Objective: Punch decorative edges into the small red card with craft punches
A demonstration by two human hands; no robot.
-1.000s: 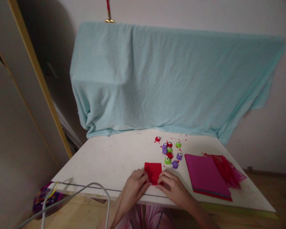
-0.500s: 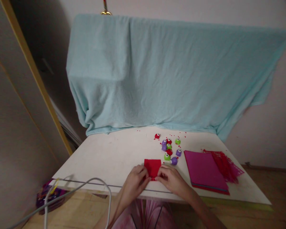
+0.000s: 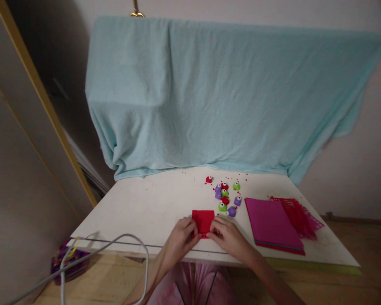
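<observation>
Red sheet (image 3: 203, 220) lies on the white table (image 3: 139, 203), close to its front edge, and we pinch the near corners, left hand (image 3: 179, 238) one side, right hand (image 3: 230, 237) opposite.

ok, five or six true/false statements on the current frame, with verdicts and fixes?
1. The left hand and right hand both touch the red piece. True.
2. Red lattice-like scraps lie to the right of the sheet stack. True.
3. The sheet stack is left of the red piece. False: it is right of it.
4. Small eyed figures lie on the white table. True.
5. They are all green. False: some are red or purple.
</observation>
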